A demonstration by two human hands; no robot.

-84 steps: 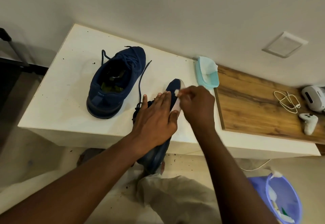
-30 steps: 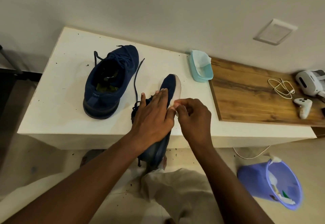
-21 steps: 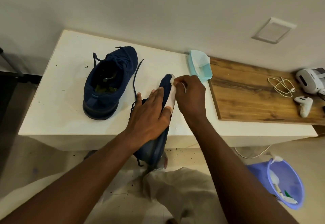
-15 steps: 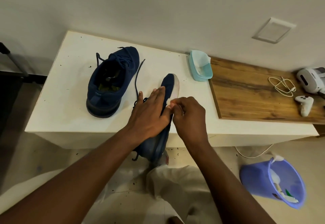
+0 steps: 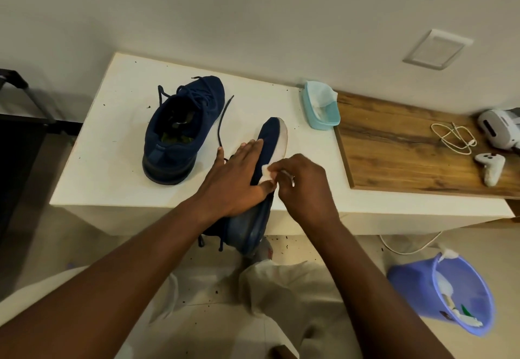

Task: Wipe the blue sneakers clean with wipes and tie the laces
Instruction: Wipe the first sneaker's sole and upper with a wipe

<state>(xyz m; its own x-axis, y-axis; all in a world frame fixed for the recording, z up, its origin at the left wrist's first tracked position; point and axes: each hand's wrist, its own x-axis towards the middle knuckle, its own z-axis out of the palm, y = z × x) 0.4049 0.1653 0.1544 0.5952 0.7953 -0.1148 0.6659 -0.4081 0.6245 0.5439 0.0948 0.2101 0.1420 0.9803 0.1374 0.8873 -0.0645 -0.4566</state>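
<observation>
A dark blue sneaker lies on its side at the front edge of the white table, its whitish sole facing right and its heel hanging past the edge. My left hand lies flat on its upper, fingers straight, pressing it down. My right hand pinches a small white wipe against the sole's edge. The second blue sneaker stands upright to the left, its laces loose.
A light blue wipes tub sits at the table's back right. A wooden board beyond it carries a white cable, a controller and a headset. A purple bin with used wipes stands on the floor.
My right hand has rubbed the wipe back and forth along the sole, up toward the toe, then back to mid-sole. My left hand has stayed flat on the sneaker.
</observation>
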